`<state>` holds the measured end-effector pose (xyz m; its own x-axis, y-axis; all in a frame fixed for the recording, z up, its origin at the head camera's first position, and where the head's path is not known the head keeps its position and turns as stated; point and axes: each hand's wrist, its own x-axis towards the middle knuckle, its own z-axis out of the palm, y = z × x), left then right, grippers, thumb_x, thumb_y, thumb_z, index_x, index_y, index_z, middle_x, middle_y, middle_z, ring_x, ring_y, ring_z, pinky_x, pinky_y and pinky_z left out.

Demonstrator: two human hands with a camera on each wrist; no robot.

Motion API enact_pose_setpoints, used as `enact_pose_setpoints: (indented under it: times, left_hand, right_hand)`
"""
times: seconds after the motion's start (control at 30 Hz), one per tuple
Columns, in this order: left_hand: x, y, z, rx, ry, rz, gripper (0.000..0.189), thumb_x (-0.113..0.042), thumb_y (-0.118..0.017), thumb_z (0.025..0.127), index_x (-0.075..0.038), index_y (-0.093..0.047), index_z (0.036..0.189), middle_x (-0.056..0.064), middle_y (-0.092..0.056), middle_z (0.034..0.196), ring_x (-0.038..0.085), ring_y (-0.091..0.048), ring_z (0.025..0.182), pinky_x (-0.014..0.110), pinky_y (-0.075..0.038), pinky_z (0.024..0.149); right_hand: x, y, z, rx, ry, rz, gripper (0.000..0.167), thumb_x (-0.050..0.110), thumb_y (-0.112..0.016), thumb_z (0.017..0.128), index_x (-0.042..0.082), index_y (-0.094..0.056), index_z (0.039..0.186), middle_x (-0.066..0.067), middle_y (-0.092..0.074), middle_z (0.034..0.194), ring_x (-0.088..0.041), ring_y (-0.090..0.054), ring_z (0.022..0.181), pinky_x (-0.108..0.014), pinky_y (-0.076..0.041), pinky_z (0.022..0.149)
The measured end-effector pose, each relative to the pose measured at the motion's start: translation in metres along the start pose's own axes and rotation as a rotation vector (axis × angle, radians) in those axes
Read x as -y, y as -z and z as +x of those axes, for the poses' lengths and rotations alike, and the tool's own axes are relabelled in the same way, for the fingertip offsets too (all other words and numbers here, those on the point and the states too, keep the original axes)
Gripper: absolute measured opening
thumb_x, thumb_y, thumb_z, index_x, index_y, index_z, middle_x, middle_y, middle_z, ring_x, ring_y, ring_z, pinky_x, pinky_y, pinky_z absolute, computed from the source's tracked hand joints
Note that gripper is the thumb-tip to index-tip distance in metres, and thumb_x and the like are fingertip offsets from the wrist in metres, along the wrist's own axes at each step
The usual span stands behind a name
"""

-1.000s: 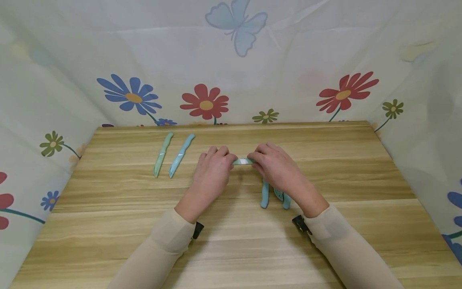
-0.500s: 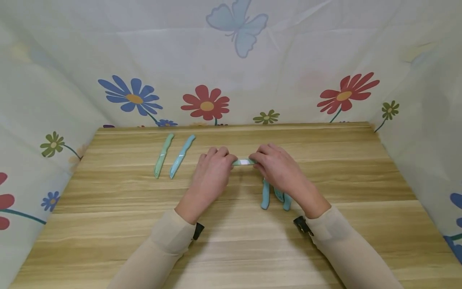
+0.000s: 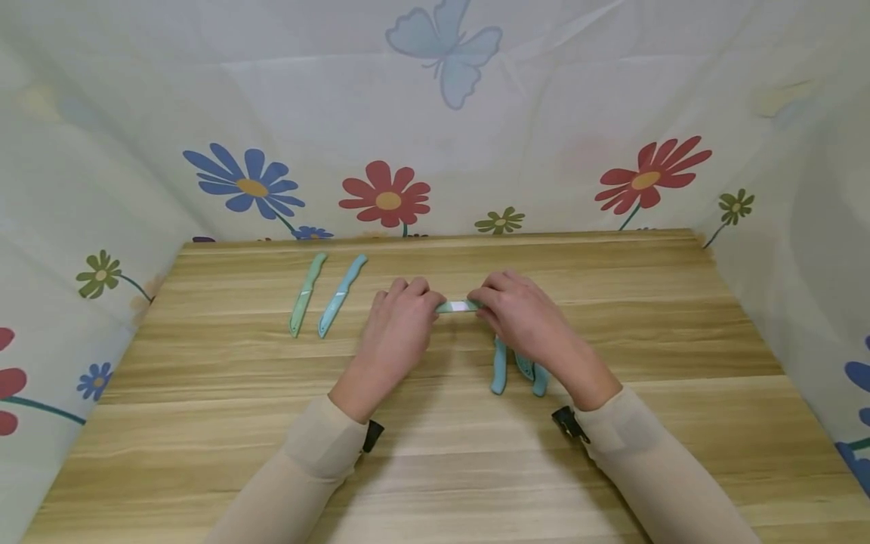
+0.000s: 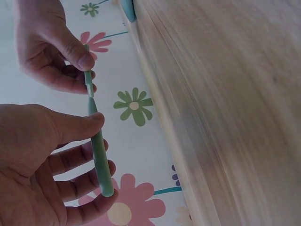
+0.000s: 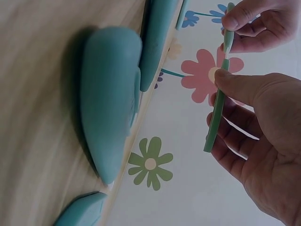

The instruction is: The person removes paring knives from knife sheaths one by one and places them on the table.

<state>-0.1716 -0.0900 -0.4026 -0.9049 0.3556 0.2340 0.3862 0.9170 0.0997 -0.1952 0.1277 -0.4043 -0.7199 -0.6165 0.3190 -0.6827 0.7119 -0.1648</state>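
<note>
One green knife [image 3: 458,307] above woodgrain tabletop [image 3: 442,483], flowered sheeting [image 3: 306,98] behind

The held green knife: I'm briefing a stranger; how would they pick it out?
Over the wooden table, find the left grip and right grip facing each other. The green knife spans the gap between them, white showing midway. The other green knife lies flat; this one is held up.

Blue knives [image 3: 499,368] partly hidden behind right hand [image 3: 522,313]; sleeves [image 3: 295,472] cut off below.

wood-grain table [image 3: 442,468] | white backdrop [image 3: 285,91] | printed butterfly [image 3: 450,53] | printed blue flower [image 3: 252,187]
</note>
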Motion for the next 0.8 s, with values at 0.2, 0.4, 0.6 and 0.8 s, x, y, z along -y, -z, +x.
enact_pose_setpoints:
  times: [0.2,0.4,0.6,0.8]
  left_hand:
    - [0.0003,0.0003,0.0003,-0.002,-0.001,-0.004,0.021,-0.017,-0.078,0.099,-0.016,-0.080,0.120,0.002,-0.066,0.105,0.025,-0.057,0.095,0.042,-0.051,0.077]
    - [0.0006,0.0008,0.0010,0.002,-0.001,-0.009,0.021,-0.017,-0.078,0.099,-0.016,-0.080,0.120,0.002,-0.066,0.105,0.025,-0.057,0.095,0.042,-0.052,0.078]
    - [0.0011,0.0014,0.0017,0.011,0.005,-0.028,0.021,-0.016,-0.078,0.099,-0.015,-0.080,0.120,0.002,-0.066,0.106,0.025,-0.057,0.095,0.043,-0.052,0.078]
    - [0.0016,0.0018,0.0013,0.014,0.006,-0.029,0.022,-0.016,-0.078,0.099,-0.015,-0.080,0.120,0.003,-0.066,0.106,0.025,-0.057,0.095,0.043,-0.052,0.078]
  right_hand:
    - [0.0001,0.0005,0.0005,0.007,-0.003,-0.007,0.025,0.012,-0.083,0.095,0.005,-0.079,0.119,-0.007,-0.070,0.106,-0.024,-0.060,0.093,-0.035,-0.054,0.080]
    - [-0.0006,0.0004,0.0005,0.008,0.005,-0.010,0.025,0.011,-0.083,0.094,0.005,-0.079,0.118,-0.008,-0.070,0.106,-0.024,-0.060,0.094,-0.036,-0.054,0.081]
    - [-0.0010,0.0010,0.0004,0.011,0.001,-0.013,0.025,0.011,-0.083,0.094,0.005,-0.079,0.118,-0.008,-0.070,0.107,-0.025,-0.061,0.094,-0.036,-0.054,0.081]
    - [-0.0014,0.0013,0.0010,0.025,-0.015,-0.013,0.025,0.011,-0.082,0.095,0.005,-0.079,0.119,-0.007,-0.070,0.106,-0.024,-0.060,0.094,-0.036,-0.054,0.080]
